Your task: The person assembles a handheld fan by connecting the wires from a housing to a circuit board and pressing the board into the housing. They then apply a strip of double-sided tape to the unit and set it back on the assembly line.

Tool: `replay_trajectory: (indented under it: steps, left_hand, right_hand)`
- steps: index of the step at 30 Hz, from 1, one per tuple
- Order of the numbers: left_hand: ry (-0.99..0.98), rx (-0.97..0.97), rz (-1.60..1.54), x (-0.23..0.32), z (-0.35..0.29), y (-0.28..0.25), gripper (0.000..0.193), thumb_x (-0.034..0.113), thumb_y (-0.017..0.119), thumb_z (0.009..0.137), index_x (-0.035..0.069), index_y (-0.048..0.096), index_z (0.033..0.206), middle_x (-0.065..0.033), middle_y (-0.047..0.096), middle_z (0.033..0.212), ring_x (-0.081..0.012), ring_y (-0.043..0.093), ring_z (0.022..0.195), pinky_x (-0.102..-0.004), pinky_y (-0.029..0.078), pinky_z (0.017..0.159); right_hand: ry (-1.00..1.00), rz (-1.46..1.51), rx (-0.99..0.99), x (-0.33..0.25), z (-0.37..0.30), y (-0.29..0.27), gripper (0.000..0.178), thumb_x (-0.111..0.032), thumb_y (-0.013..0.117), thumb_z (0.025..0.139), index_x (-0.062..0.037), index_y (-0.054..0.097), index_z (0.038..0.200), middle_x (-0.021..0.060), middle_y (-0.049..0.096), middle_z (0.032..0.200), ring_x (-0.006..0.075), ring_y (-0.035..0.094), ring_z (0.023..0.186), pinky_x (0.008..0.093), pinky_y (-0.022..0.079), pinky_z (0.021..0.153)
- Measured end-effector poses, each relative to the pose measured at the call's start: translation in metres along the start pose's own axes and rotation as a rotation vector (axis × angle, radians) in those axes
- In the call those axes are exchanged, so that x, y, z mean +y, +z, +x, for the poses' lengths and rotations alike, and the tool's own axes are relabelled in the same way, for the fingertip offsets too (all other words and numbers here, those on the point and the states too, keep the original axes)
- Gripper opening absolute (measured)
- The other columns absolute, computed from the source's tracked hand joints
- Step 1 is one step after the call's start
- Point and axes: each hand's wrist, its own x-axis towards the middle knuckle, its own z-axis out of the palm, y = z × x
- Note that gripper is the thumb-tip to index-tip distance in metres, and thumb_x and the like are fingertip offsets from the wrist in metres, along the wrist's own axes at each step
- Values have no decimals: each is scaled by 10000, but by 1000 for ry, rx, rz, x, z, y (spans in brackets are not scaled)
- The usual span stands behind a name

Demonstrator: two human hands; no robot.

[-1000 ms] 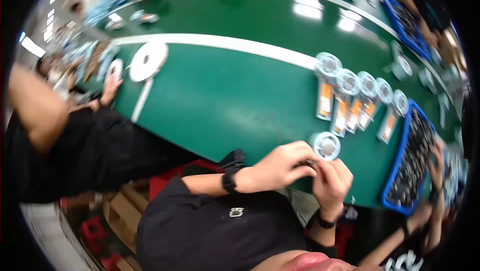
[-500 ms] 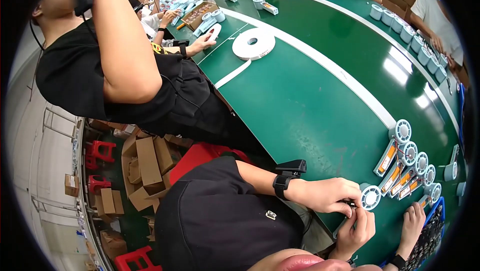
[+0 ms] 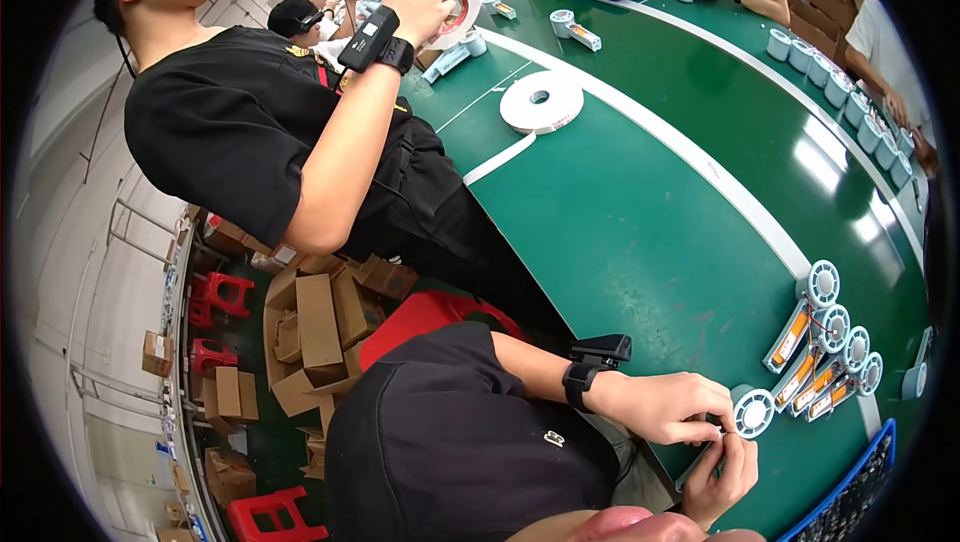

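Note:
A light-blue handheld fan (image 3: 753,412) lies at the table's near right, its round grille facing up and its handle mostly hidden under my hands. My left hand (image 3: 665,409) is closed in a pinch beside the fan head. Just below it, the fingers of my right hand (image 3: 722,477) are closed too, their tips meeting the left ones. A tiny pale bit shows between the fingertips, too small to name. Beyond the hands, several more fans (image 3: 832,327) lie in a slanted row, their open handles showing orange cells.
A blue tray (image 3: 890,432) of small dark parts sits at the right edge. Farther off lies a white tape roll (image 3: 525,117) with a loose strip (image 3: 500,160). On the left, a co-worker (image 3: 220,122) in black holds a white ring-shaped roll (image 3: 462,27). Cardboard boxes (image 3: 318,317) stand behind.
Another person's hand at the right has left the view, and the row has one fan fewer. The co-worker on the left has lowered one arm and now holds up the white roll. My hands remain together.

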Motion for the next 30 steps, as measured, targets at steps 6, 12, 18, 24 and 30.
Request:
replay_trajectory:
  steps: [6,12,18,24,30]
  left_hand:
    - [-3,15,11,-1,-1,2,196,111,653,955,-12,619,1104,-143,602,980,-287,616,784,-388,508,693]
    - [-32,39,-15,2,-1,5,215,107,669,942,-11,621,1116,-145,602,1024,-301,631,818,-389,524,722]
    - [13,44,59,-1,-3,3,225,100,675,932,-11,621,1121,-157,604,1049,-321,644,870,-393,531,741]
    - [36,65,82,-7,-5,3,219,96,666,938,-14,620,1122,-161,603,1050,-319,648,878,-395,531,744]
    - [18,110,-29,-8,-5,12,207,85,669,927,-22,632,1100,-152,611,1014,-277,645,799,-372,533,700]
  right_hand:
    - [10,-50,61,-3,1,3,138,87,632,871,61,644,1005,180,591,799,345,570,664,422,427,570]
    - [0,-118,105,-1,-6,6,136,83,664,872,58,660,1005,170,611,770,322,584,620,396,447,544]
    - [30,-140,84,0,-8,10,150,73,672,881,62,671,1030,173,652,793,323,626,641,382,486,565]
    - [60,-104,116,-2,-7,15,151,67,664,899,67,685,1048,187,705,855,331,689,698,367,533,616]
    - [155,5,156,-1,-16,16,127,56,675,892,81,678,1016,200,704,831,340,676,646,369,519,563]
